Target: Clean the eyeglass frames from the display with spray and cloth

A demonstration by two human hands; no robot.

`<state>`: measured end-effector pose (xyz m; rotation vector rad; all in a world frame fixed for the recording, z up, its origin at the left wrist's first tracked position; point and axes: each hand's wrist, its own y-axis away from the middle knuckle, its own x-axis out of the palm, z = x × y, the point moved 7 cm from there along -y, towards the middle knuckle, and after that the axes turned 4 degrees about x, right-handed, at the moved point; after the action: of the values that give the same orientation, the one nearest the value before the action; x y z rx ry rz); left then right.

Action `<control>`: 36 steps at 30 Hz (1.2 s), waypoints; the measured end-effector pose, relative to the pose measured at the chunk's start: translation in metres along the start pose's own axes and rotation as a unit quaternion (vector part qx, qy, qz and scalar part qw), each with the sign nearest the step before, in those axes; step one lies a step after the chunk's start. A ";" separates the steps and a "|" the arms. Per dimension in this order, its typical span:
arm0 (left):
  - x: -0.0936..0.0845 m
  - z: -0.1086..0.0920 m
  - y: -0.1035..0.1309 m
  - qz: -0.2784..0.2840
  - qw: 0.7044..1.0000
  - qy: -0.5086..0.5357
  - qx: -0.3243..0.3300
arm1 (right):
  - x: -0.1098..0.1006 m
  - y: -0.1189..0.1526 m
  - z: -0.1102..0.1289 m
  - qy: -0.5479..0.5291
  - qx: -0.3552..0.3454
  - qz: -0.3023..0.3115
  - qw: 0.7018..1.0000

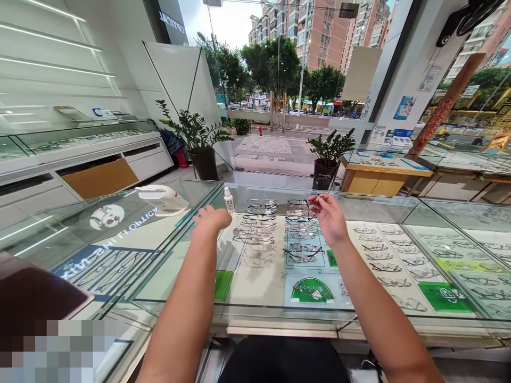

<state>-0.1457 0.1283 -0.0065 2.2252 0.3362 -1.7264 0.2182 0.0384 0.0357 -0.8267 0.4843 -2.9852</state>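
My left hand (211, 218) is over the glass counter with its fingers spread, just left of and below a small white bottle (228, 200). A pair of glasses (318, 194) with thin frames is pinched in my right hand (328, 217), above the far end of the right row. Two rows of glasses lie front to back on the counter: the left row (255, 229) and the right row (304, 230). A green card (312, 290) shows below the right row.
A white handheld device (163, 199) lies on the counter at the left. Glass display cases with more glasses (384, 266) extend to the right. A dark object (35, 290) is at the lower left. Potted plants (205, 162) stand beyond the counter.
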 end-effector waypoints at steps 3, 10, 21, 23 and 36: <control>-0.015 -0.008 0.010 -0.078 0.996 -0.008 0.030 | 0.000 -0.001 0.001 0.013 -0.008 0.001 1.000; -0.062 -0.067 0.096 -0.375 0.868 0.140 0.293 | 0.004 0.000 0.004 0.079 -0.029 0.013 0.996; -0.043 -0.120 0.172 -0.395 0.684 0.152 0.594 | 0.023 0.010 0.000 0.320 -0.074 0.099 0.939; -0.042 -0.120 0.172 -0.397 0.680 0.155 0.597 | 0.025 0.011 0.000 0.329 -0.072 0.110 0.935; -0.043 -0.115 0.166 -0.398 0.690 0.185 0.575 | 0.031 0.014 0.001 0.329 -0.059 0.129 0.934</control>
<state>0.0071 0.0184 0.0775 3.8175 0.3977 -2.2212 0.1910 0.0216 0.0482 0.2624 0.7140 -2.9249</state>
